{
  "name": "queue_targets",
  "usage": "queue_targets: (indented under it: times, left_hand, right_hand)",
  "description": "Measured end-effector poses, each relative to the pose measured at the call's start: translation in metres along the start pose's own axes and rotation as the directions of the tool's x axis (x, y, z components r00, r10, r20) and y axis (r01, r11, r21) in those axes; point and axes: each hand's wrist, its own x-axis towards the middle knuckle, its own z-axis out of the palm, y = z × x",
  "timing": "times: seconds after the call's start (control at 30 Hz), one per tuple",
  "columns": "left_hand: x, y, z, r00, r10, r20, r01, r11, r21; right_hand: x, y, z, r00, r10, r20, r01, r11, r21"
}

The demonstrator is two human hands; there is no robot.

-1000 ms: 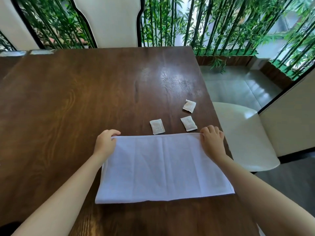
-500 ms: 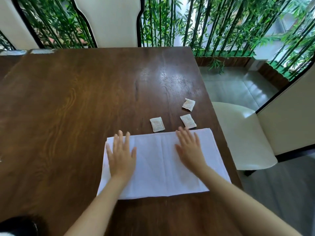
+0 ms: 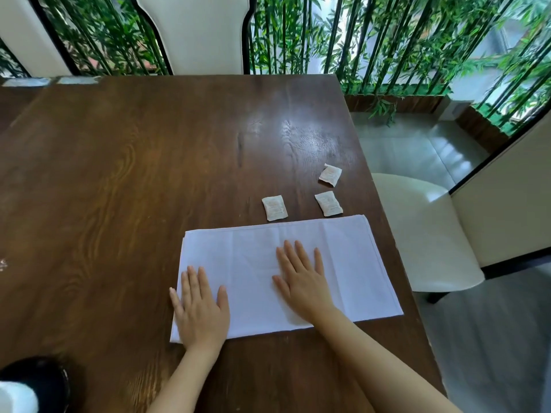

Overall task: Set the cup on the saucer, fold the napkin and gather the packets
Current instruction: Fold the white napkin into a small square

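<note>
A white napkin (image 3: 351,263), folded into a wide rectangle, lies flat on the dark wooden table (image 3: 119,189) near its right edge. My left hand (image 3: 199,308) rests palm down on the napkin's near left corner, fingers spread. My right hand (image 3: 302,275) presses flat on the napkin's middle. Three small white packets lie just beyond the napkin: one (image 3: 275,207) at the left, one (image 3: 328,203) at the right, and one (image 3: 330,174) farther back. At the bottom left corner a dark rounded object (image 3: 38,380) with something white (image 3: 15,397) beside it is cut off by the frame.
A white chair seat (image 3: 423,234) stands right of the table, close to its edge. Another white chair back (image 3: 193,34) rises at the far side. Bamboo plants behind black bars (image 3: 372,40) line the back. Grey floor (image 3: 492,338) lies to the right.
Both hands let go of the napkin's far corners, laid flat on it, and slid toward me, the left to the near left corner.
</note>
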Motion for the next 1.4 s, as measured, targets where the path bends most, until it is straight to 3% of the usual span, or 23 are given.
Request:
queue_targets:
  times: [0.1,0.33,0.43,0.5,0.6,0.7,0.77,0.9,1.0,1.1,1.27,1.4]
  left_hand:
    - [0.0,-0.002,0.001,1.0,-0.023,0.001,0.023,1.0,-0.02]
    - [-0.001,-0.013,0.004,0.999,-0.025,-0.029,0.024,1.0,-0.002]
    - [0.001,-0.014,0.001,0.999,-0.032,0.012,0.032,0.999,0.008]
    - [-0.002,-0.005,-0.004,0.999,-0.036,0.019,0.035,0.999,0.005]
    - [-0.021,0.039,-0.008,0.99,0.143,-0.014,-0.144,0.975,-0.17]
    - [-0.053,0.097,0.0,0.883,0.466,0.064,-0.434,0.859,-0.27]
    - [-0.066,0.124,0.005,0.844,0.524,0.116,-0.472,0.828,-0.303]
    - [-0.077,0.143,0.012,0.832,0.507,0.226,-0.473,0.86,-0.191]
    - [-0.079,0.144,0.012,0.829,0.497,0.256,-0.484,0.867,-0.118]
    - [-0.08,0.152,0.003,0.842,0.471,0.262,-0.431,0.88,-0.197]
    - [-0.089,0.186,-0.033,0.914,0.405,-0.011,-0.336,0.743,-0.579]
    - [-0.082,0.188,-0.071,0.977,0.09,-0.192,-0.201,0.684,-0.701]
  right_hand:
    - [-0.002,0.012,-0.001,1.0,-0.016,0.004,0.016,1.0,0.005]
    - [-0.026,0.081,-0.017,0.978,0.208,-0.019,-0.209,0.978,-0.013]
    - [-0.03,0.096,-0.032,0.98,0.194,0.051,-0.195,0.981,0.017]
    - [-0.037,0.099,-0.043,0.969,0.248,0.009,-0.248,0.965,0.08]
    - [-0.052,0.102,-0.059,0.85,0.511,-0.131,-0.457,0.837,0.303]
    - [-0.059,0.108,-0.07,0.761,0.648,0.003,-0.579,0.677,0.454]
    - [-0.054,0.115,-0.077,0.721,0.681,0.126,-0.626,0.564,0.538]
    - [-0.043,0.124,-0.09,0.712,0.635,0.3,-0.61,0.347,0.713]
    - [-0.037,0.124,-0.097,0.735,0.56,0.383,-0.606,0.288,0.741]
    - [-0.033,0.118,-0.11,0.768,0.514,0.382,-0.572,0.281,0.771]
    - [-0.026,0.087,-0.146,0.824,0.4,0.4,-0.517,0.245,0.82]
    - [-0.01,0.045,-0.175,0.883,0.239,0.404,-0.454,0.214,0.865]
